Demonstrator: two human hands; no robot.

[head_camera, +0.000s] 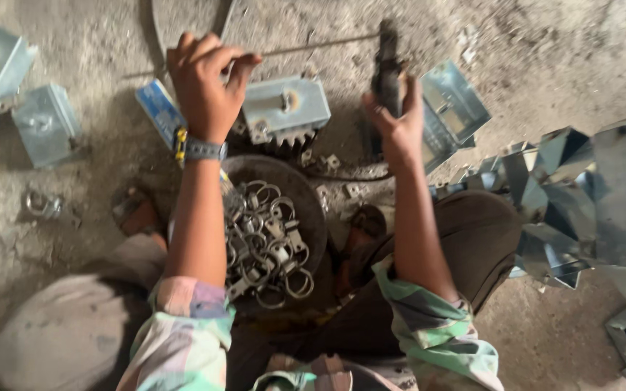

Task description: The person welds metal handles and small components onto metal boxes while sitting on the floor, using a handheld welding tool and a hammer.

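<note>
down on the dusty floor, the right hand (398, 119) is wrapped tight round a dark tool (387, 72) at one o'clock; the left hand (208, 87), fingers curled with nothing gripped, hovers at eleven beside a grey metal box (286, 106), above a pan of metal clamps (269, 239).

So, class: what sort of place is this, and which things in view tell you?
Probably a small metal workshop, worked on the dirt floor: a pan of metal clamps, folded sheet-metal boxes, and a dark tool in the right hand.
</note>
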